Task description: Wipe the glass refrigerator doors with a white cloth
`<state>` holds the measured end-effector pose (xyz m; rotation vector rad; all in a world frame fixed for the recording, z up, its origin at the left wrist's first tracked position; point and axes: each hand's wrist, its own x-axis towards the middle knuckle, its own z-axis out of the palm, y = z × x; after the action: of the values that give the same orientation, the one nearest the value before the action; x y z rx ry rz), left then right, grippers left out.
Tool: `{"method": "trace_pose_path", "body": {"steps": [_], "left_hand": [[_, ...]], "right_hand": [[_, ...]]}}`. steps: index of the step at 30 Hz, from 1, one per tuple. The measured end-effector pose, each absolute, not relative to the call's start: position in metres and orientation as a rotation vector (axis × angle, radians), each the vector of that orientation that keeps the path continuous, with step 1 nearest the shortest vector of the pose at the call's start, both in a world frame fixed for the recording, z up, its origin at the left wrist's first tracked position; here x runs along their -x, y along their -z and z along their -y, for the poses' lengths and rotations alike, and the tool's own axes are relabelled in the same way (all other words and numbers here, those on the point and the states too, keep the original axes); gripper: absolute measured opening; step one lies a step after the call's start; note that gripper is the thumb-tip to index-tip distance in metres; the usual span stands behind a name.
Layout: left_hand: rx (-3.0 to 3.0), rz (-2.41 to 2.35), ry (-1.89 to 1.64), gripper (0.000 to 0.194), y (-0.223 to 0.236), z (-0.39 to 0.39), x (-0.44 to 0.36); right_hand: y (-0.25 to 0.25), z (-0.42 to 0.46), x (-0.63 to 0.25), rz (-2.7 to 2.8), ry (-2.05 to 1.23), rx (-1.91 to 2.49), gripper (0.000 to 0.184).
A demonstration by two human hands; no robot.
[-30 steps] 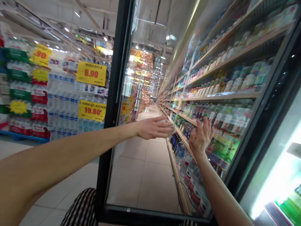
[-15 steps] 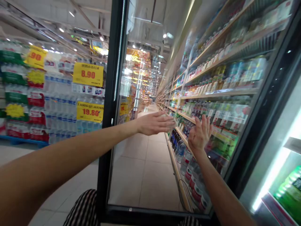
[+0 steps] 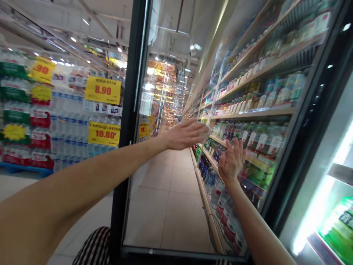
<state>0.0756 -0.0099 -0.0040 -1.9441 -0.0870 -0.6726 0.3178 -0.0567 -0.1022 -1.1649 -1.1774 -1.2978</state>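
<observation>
A tall glass door [image 3: 154, 206] with a black frame [image 3: 127, 121] stands open in front of me. My left hand [image 3: 189, 135] lies across the middle of the pane, fingers stretched out and fairly flat; its fingertips are blurred. To the right of it, my right hand [image 3: 233, 160] is raised with fingers upright and spread, palm at or near the glass. Whether either palm actually touches the pane I cannot tell. I see nothing held in either hand.
Shelves of bottles [image 3: 256, 136] show through the glass on the right. A lit cooler with green bottles [image 3: 338, 224] is at the lower right. Packed bottles [image 3: 68, 125] with yellow price signs [image 3: 103, 90] are stacked at left. Tiled floor [image 3: 149, 209] runs ahead.
My left hand has risen slightly, its fingers angled more to the right. My right hand is slightly farther left and lower. The view has shifted a little.
</observation>
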Motion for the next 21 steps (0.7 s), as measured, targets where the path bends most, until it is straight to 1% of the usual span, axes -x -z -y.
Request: {"method": "trace_pose_path", "body": {"steps": [3,5,6,9,11,12,14,17,19,21], "left_hand": [[1.844,0.463,1.055,0.044,-0.023,0.009,-0.072],[1.825,0.514,1.113,0.043,-0.019,0.011,-0.076],[1.849,0.45,1.055,0.044,-0.01,0.013,-0.079],[1.937,0.064,0.694,0.044,0.026,0.017,-0.086],[1.952,-0.14,0.49,0.042,0.035,0.016,-0.085],[1.951,-0.166,0.452,0.041,0.032,0.015,-0.083],[1.939,-0.036,0.547,0.041,0.012,0.012,-0.078],[1.843,0.378,0.947,0.041,-0.019,0.009,-0.072],[1.794,0.485,1.068,0.041,-0.019,0.011,-0.075],[1.829,0.347,0.962,0.041,-0.001,0.014,-0.083]], "right_hand": [[0.103,0.056,-0.318,1.177,1.291,1.163,0.045],[0.103,0.056,-0.318,1.179,1.286,1.164,0.045],[0.103,0.056,-0.317,1.179,1.285,1.165,0.045],[0.102,0.057,-0.317,1.179,1.292,1.162,0.045],[0.102,0.057,-0.317,1.175,1.299,1.159,0.045],[0.102,0.056,-0.317,1.175,1.301,1.158,0.045],[0.102,0.056,-0.318,1.172,1.301,1.155,0.045],[0.103,0.056,-0.318,1.174,1.291,1.152,0.045],[0.103,0.056,-0.318,1.178,1.287,1.155,0.045],[0.103,0.056,-0.317,1.179,1.288,1.154,0.045]]}}
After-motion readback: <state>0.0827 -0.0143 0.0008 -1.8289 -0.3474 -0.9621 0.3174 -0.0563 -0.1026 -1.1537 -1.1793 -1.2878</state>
